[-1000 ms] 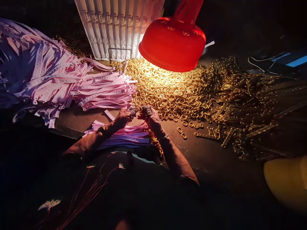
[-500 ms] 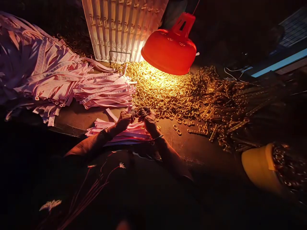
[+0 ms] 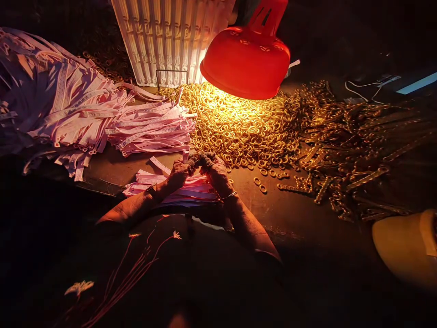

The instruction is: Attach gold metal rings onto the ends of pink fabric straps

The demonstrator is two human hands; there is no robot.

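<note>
Left hand (image 3: 179, 171) and right hand (image 3: 215, 169) meet fingertip to fingertip below the lamp (image 3: 247, 64). Their fingers are clenched on something too small to identify, above the strip stack (image 3: 191, 189). Rings (image 3: 239, 127) are heaped directly under the lamp, with a strip pile (image 3: 150, 127) to its left.

red lamp shade (image 3: 246, 64), gold rings (image 3: 239, 127), pink strips (image 3: 150, 127)

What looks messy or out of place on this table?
A few gold rings lie by themselves on the bare table, strayed from the big ring pile, beside the right hand. The pink strips on the left sprawl in a loose heap.
</note>
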